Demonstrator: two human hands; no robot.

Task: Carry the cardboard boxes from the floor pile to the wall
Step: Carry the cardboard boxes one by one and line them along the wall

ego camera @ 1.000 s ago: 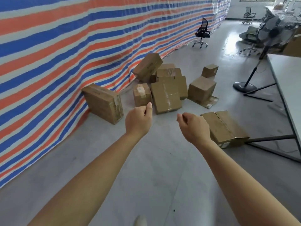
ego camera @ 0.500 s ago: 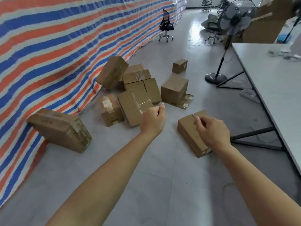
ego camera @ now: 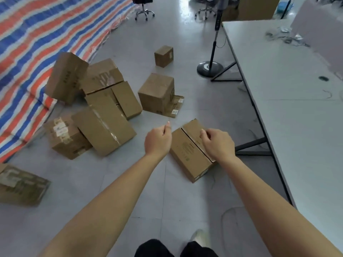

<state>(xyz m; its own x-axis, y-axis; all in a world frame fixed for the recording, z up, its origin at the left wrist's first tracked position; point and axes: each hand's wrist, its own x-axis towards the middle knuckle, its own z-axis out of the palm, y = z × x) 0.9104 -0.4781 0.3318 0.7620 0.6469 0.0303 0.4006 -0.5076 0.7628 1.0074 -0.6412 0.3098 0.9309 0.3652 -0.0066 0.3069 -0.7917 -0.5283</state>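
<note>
Several brown cardboard boxes lie in a loose pile [ego camera: 104,125] on the grey floor beside the striped tarp wall [ego camera: 27,43]. A flat box [ego camera: 187,151] lies apart, nearest to me, at centre. My right hand [ego camera: 219,143] hovers over its top with fingers curled and holds nothing. Just left of that box is my left hand [ego camera: 157,141], curled into a loose fist with the thumb up, also holding nothing. Another box [ego camera: 20,184] rests at the lower left near the wall.
A long grey table [ego camera: 297,108] runs along the right, its black legs close to the flat box. A fan stand [ego camera: 209,68] sits behind, with a cube box [ego camera: 156,93] and a small box [ego camera: 163,56] nearby. An office chair [ego camera: 143,8] stands far back.
I have walked closer to the pile and the view has tilted down. Both hands now reach the flat box, the right one over its top. Fingers stay curled.
</note>
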